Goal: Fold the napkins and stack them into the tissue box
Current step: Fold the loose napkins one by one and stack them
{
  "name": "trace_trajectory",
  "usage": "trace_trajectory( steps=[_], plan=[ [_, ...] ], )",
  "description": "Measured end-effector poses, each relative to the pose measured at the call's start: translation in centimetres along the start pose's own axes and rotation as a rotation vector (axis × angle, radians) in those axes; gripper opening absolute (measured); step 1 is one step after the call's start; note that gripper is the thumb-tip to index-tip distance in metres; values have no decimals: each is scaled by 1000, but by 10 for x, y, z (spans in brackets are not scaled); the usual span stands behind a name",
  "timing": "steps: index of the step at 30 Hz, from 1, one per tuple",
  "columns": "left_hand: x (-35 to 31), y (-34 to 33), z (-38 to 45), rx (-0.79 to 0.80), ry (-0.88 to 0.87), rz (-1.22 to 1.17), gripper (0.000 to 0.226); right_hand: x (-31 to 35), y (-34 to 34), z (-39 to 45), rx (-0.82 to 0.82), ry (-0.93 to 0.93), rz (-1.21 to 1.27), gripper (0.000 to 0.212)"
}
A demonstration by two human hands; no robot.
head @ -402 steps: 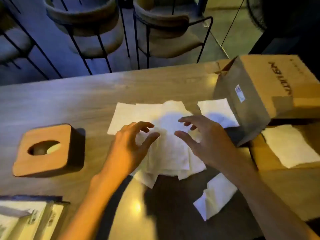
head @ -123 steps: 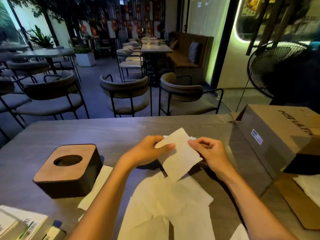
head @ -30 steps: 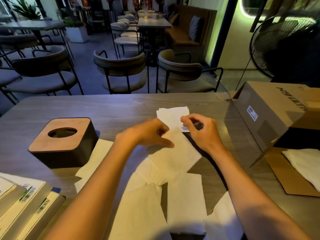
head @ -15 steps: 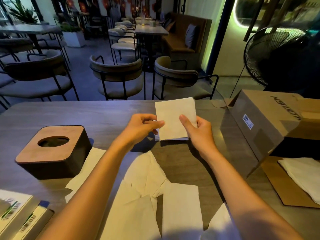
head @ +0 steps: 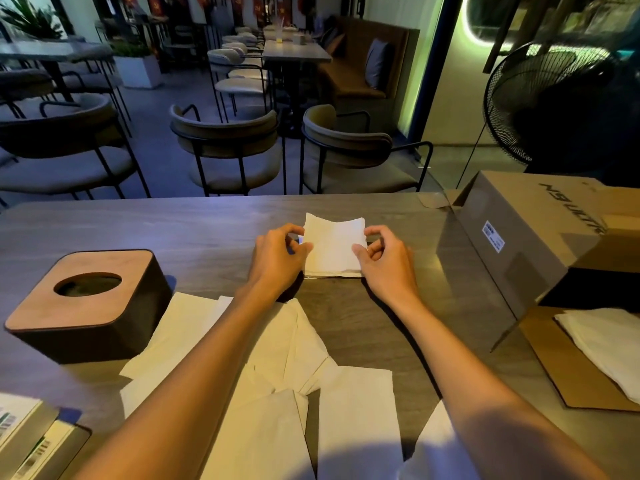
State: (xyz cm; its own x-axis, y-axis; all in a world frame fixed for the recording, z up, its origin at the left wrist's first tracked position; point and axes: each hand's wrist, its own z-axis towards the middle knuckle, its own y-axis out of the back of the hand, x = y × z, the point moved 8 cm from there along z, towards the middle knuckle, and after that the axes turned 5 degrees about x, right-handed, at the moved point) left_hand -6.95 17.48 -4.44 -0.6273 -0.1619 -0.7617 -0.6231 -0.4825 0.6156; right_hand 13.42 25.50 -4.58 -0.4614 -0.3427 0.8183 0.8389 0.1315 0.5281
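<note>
Hands, left (head: 277, 256) and right (head: 384, 261), pinch a folded white paper napkin (head: 334, 249); round-holed wooden-topped dark tissue box (head: 88, 299) interior unreadable.

Dim, warm light from overhead casts arm shadows on the table (head: 363, 320); wide-angle edges bend.

One tissue box (head: 86, 303), one cardboard box (head: 526, 237), two hands.
</note>
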Motion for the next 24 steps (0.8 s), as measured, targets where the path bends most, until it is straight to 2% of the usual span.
trace_trajectory(
  steps=[6, 8, 10, 11, 14, 15, 16, 18, 20, 22, 24],
  plan=[
    [-4, -6, 0, 42, -14, 31, 55, -1, 2, 4, -34, 21, -99, 31],
    [-9, -3, -5, 45, -36, 61, 49, 5, 10, 3, -37, 40, -106, 32],
    [-23, 2, -15, 89, -93, 109, 32, 12, 21, 1, -36, 58, -111, 32],
    [-32, 1, -22, 179, -121, 130, 28, 17, 26, -1, -29, 70, -117, 32],
    [-43, -19, -66, 650, -107, 187, 37, 33, 37, -14, 42, 98, -132, 30],
    [-41, -23, -84, 764, -67, 218, 44, 37, 40, -22, 63, 109, -138, 28],
    [-38, -24, -98, 806, -51, 283, 53, 40, 42, -30, 80, 118, -146, 26],
    [-32, -25, -117, 756, -136, 472, 58, 42, 46, -49, 129, 125, -152, 23],
    [-36, -22, -129, 679, -275, 571, 45, 41, 47, -70, 206, 135, -146, 21],
    [-39, -16, -134, 619, -321, 524, 37, 40, 47, -89, 295, 154, -163, 24],
    [-36, -11, -133, 567, -294, 398, 34, 36, 43, -105, 410, 153, -169, 34]
  ],
)
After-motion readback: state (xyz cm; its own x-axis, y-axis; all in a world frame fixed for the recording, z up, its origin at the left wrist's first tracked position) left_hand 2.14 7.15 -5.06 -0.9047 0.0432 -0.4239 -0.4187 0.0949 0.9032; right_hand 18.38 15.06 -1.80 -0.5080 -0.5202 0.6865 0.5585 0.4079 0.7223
